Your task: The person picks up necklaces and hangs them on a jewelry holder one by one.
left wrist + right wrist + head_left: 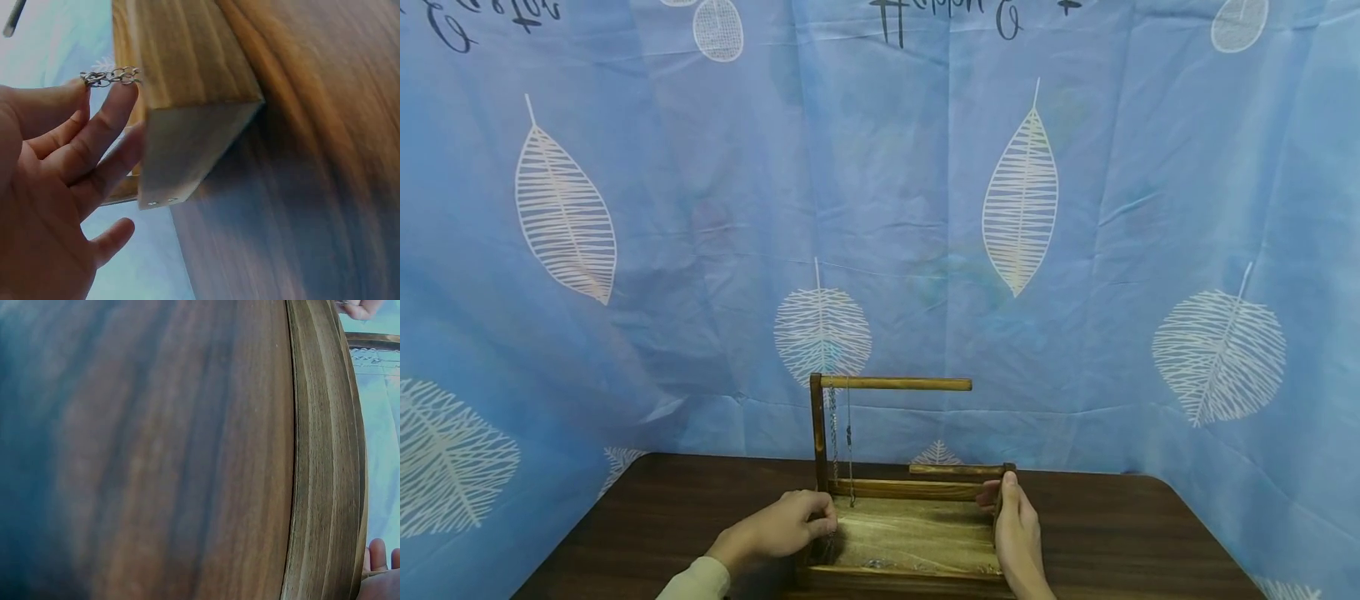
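Note:
A wooden jewelry stand has a shallow tray, a tall left post with a long bar, and a short right post with a lower bar. Two silver chains hang from the long bar near its left end: a thicker chain and a thin chain. At the tray's left side, my left hand pinches a silver link chain between thumb and fingertip; it appears to be the thicker one. My right hand grips the stand's right end, thumb outside and fingers behind the short post.
Small silvery pieces lie along the tray's front inner edge. The stand is on a dark brown wooden table. Behind the table hangs a blue cloth with white leaf prints.

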Demonstrator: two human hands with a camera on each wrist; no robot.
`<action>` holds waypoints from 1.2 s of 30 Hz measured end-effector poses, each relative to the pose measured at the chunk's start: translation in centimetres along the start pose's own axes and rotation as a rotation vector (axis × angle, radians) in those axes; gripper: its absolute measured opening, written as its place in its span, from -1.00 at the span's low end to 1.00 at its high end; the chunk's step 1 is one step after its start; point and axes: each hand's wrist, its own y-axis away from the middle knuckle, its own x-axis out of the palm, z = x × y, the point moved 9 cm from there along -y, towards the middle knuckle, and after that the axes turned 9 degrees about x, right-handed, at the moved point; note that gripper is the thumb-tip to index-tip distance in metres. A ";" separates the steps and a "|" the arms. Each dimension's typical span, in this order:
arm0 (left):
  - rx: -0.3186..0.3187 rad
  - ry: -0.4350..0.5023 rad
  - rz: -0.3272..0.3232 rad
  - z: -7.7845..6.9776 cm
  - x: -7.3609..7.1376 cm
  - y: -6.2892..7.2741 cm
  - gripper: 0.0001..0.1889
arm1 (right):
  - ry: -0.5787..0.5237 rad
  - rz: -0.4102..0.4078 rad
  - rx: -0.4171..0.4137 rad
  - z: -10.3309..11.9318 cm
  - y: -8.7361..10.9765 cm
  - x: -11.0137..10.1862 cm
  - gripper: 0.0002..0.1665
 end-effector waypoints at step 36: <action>-0.044 0.836 -0.420 -2.5 -5.9 -0.4 -0.63 | 0.010 0.005 -0.005 0.0 0.1 0.0 -0.03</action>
